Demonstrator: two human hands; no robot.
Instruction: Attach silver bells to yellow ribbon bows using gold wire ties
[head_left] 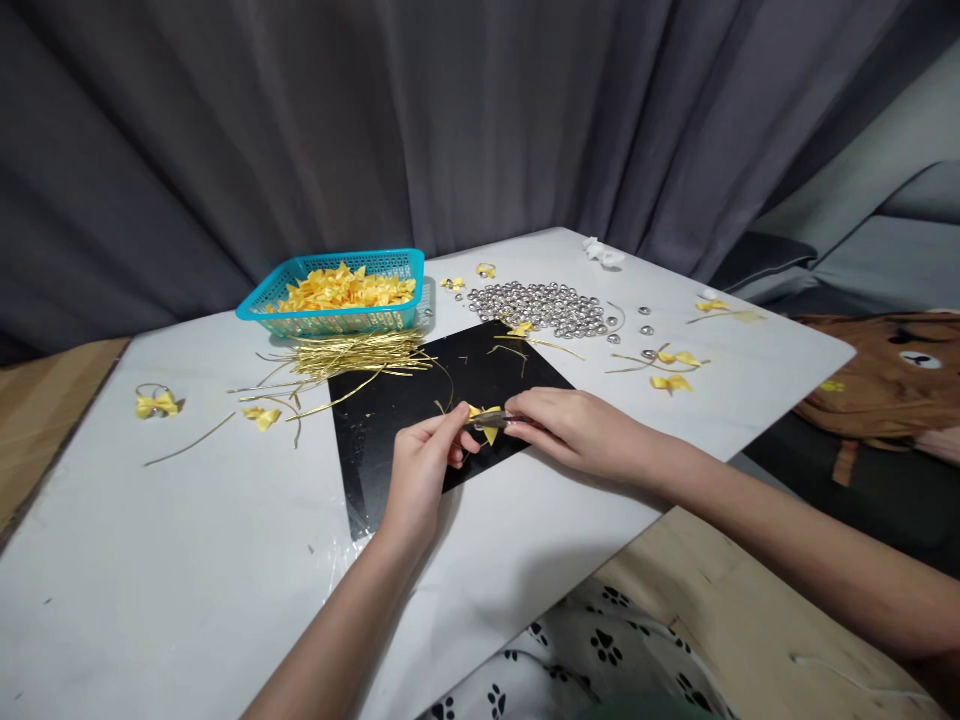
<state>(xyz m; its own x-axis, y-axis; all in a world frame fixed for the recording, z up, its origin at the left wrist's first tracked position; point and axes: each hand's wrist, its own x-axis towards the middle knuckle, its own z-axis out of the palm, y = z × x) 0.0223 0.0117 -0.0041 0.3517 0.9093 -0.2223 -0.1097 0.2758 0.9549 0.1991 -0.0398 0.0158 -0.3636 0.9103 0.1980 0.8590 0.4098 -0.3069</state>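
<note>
Above the black mat (pixel 390 430), my left hand (pixel 426 455) pinches a yellow ribbon bow (pixel 490 433) by its left side, thumb against fingers. My right hand (pixel 574 425) is closed around a small, dark metal tool (pixel 491 418) with a narrow tip, whose exact kind I cannot make out. The tool's tip lies across the bow, close to my left thumb. A thin gold wire curves up near the left fingers. My fingers hide part of the bow and most of the tool's grip.
Behind the mat, a blue basket (pixel 330 322) holds yellow bows beside a bundle of gold wires (pixel 356 355). Many silver domed beads (pixel 536 308) lie heaped on the white table (pixel 225 560). Loose bows and wires are scattered left and right. A grey curtain (pixel 487 120) hangs behind.
</note>
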